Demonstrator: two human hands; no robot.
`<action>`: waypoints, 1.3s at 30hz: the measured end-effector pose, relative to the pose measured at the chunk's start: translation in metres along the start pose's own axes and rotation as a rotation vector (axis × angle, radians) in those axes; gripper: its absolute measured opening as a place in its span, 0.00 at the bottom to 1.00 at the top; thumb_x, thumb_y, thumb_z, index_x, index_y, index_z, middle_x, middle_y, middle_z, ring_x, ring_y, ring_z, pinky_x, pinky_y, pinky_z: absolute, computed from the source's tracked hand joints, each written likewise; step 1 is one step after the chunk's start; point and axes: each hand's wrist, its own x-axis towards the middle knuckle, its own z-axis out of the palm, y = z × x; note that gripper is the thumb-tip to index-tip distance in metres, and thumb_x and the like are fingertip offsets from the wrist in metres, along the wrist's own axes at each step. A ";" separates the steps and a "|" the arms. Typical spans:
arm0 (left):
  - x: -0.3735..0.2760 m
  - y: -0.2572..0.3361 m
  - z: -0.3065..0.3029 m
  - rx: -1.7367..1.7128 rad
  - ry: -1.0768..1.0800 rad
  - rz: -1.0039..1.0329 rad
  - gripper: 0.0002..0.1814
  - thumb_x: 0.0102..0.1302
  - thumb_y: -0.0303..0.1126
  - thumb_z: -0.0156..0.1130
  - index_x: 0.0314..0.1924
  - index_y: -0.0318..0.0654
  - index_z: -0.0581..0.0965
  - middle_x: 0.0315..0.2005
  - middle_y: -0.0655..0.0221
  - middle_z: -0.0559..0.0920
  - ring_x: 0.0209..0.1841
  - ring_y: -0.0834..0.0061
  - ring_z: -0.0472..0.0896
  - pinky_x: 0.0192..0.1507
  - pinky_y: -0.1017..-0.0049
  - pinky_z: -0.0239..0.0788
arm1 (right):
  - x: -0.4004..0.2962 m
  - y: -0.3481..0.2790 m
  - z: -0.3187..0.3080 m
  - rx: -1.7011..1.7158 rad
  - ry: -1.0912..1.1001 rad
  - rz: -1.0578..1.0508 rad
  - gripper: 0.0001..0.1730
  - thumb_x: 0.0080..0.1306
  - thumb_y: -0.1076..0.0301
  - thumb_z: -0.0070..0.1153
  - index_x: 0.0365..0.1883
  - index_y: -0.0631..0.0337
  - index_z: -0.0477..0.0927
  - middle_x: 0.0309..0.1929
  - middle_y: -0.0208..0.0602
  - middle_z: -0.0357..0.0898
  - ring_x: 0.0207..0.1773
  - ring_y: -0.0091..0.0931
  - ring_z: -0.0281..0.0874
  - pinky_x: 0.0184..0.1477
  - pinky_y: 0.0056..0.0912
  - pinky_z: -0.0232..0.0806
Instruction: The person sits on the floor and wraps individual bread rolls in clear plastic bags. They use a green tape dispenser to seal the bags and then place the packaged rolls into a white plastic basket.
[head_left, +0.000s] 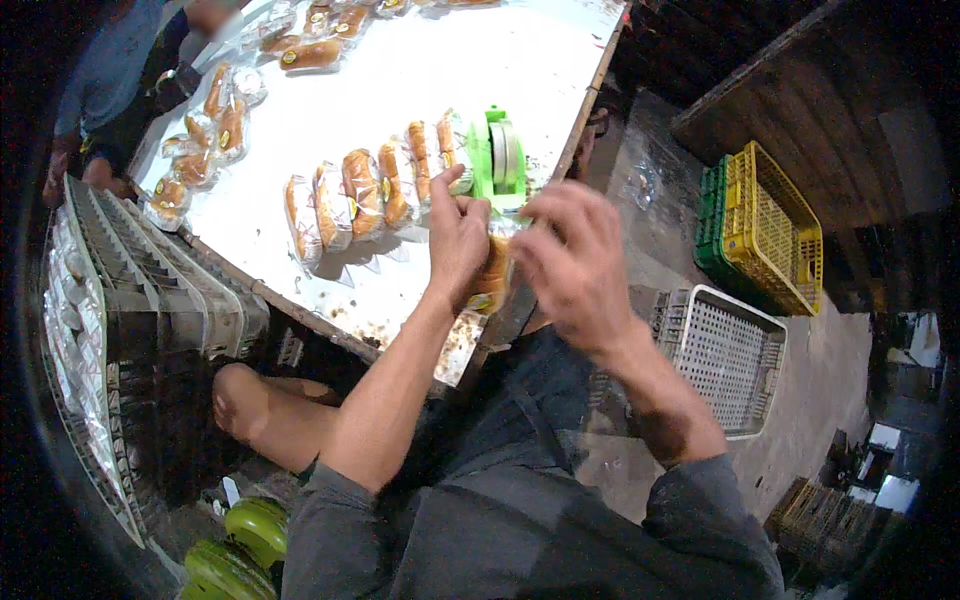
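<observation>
A bread roll in a clear plastic bag (495, 274) lies at the table's near corner, between my hands. Over the bag's upper end, my left hand (459, 240) grips it with the index finger extended. My right hand (574, 259) is motion-blurred just right of the bag, its fingers curled; whether anything is pinched there I cannot tell. Directly beyond both hands stands a green tape dispenser (481, 169) carrying a tape roll (498, 154). Left of it runs a row of several bagged bread rolls (365, 195), side by side.
More bagged rolls (311, 56) lie on the white tabletop (420, 67). A co-worker (112, 67) is at the far left. Stacked crates (172, 300) flank the table's left edge. Yellow (780, 225), green (711, 217) and white crates (724, 360) stand right; green stools (229, 559) sit lower left.
</observation>
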 end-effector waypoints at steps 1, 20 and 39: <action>-0.004 -0.001 0.010 -0.191 0.059 -0.033 0.25 0.63 0.25 0.50 0.61 0.30 0.62 0.29 0.63 0.76 0.34 0.73 0.75 0.40 0.71 0.67 | -0.015 -0.003 0.000 -0.022 -0.029 -0.005 0.04 0.53 0.68 0.60 0.28 0.55 0.80 0.52 0.35 0.75 0.60 0.37 0.68 0.63 0.51 0.55; -0.065 -0.051 0.017 0.140 0.115 -0.088 0.20 0.59 0.25 0.57 0.51 0.29 0.65 0.26 0.63 0.75 0.30 0.69 0.76 0.38 0.67 0.68 | -0.032 0.058 0.097 -0.030 -0.657 0.748 0.17 0.58 0.60 0.61 0.33 0.68 0.84 0.27 0.45 0.83 0.29 0.37 0.81 0.37 0.37 0.72; -0.071 0.014 -0.197 0.174 0.626 0.261 0.33 0.61 0.23 0.63 0.65 0.25 0.62 0.59 0.52 0.71 0.60 0.65 0.70 0.63 0.69 0.60 | 0.050 -0.123 0.112 0.968 -0.268 0.063 0.12 0.62 0.79 0.50 0.44 0.64 0.79 0.42 0.43 0.77 0.48 0.33 0.77 0.51 0.31 0.69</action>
